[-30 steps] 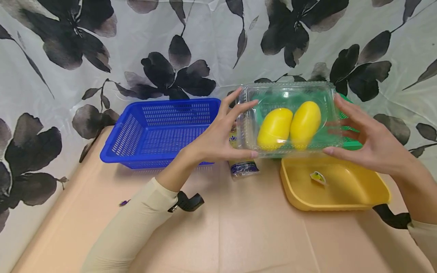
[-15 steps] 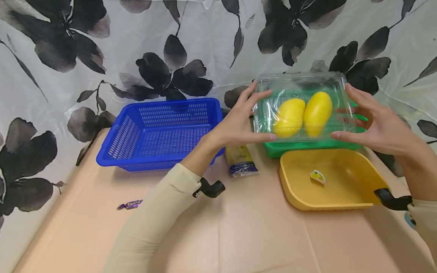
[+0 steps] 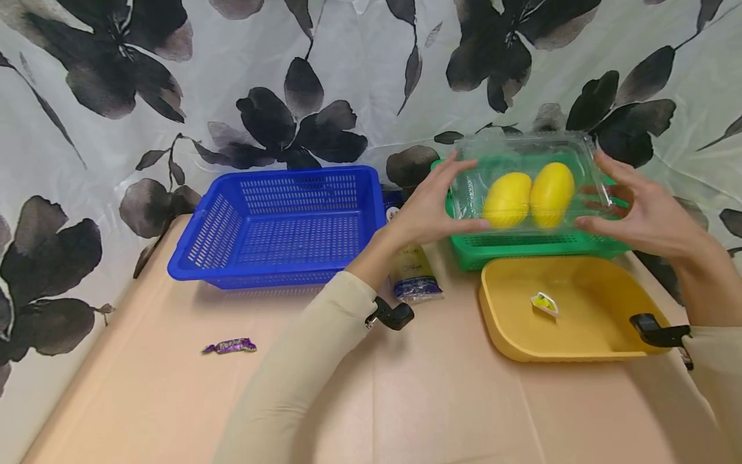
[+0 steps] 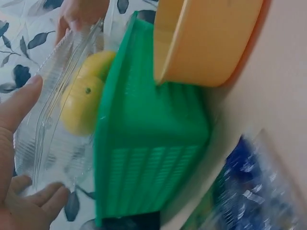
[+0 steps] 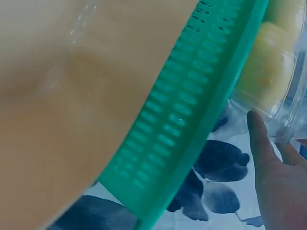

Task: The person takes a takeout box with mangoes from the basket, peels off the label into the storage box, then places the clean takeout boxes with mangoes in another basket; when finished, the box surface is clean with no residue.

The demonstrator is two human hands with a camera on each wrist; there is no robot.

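Between my two hands is a clear plastic clamshell box [image 3: 524, 145] with two yellow mangoes [image 3: 507, 200] inside. My left hand [image 3: 429, 207] grips its left end, thumb low at the front and fingers along the side. My right hand [image 3: 646, 209] grips the opposite end in the same way. Below and behind the box is a green basket [image 3: 487, 251]. In the left wrist view, the box appears just above the rim of the green basket [image 4: 144, 129]; whether they touch, I cannot tell.
A yellow tub [image 3: 504, 335] with a small white-and-yellow packet [image 3: 545, 304] stands before the green basket. On the left is a blue basket [image 3: 194, 258]. A plastic-wrapped packet [image 3: 414, 277], partly behind my left hand, lies between the baskets. A purple wrapped candy [image 3: 229, 346] lies front left.
Both hands have carried the box of mangoes to the right, over the green basket, and it dips slightly in the last half second. The purple candy has come into full view.
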